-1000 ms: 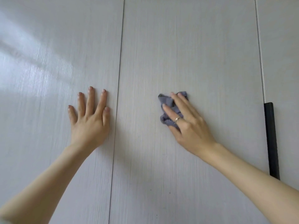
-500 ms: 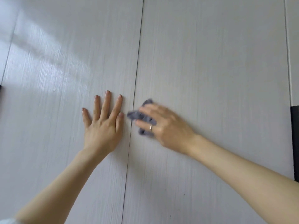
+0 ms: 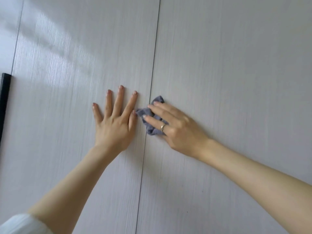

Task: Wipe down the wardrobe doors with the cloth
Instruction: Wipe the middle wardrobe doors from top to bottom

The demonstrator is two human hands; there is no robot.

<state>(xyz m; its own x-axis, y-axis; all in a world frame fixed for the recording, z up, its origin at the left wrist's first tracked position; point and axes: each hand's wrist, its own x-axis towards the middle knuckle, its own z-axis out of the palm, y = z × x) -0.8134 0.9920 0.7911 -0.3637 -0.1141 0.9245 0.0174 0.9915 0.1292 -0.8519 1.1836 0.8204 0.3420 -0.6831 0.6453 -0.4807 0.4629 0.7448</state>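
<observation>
Wardrobe doors (image 3: 228,73), pale and sunlit: left hand (image 3: 114,125) flat, right hand (image 3: 177,127) pressing cloth (image 3: 148,114).

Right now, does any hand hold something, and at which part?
The right hand presses the crumpled cloth against the door with straight fingers laid over its middle. The left hand lies flat and holds nothing.

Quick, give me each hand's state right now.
Left hand: open, flat on the wardrobe door.
Right hand: open, straight fingers pressing the cloth.
</observation>
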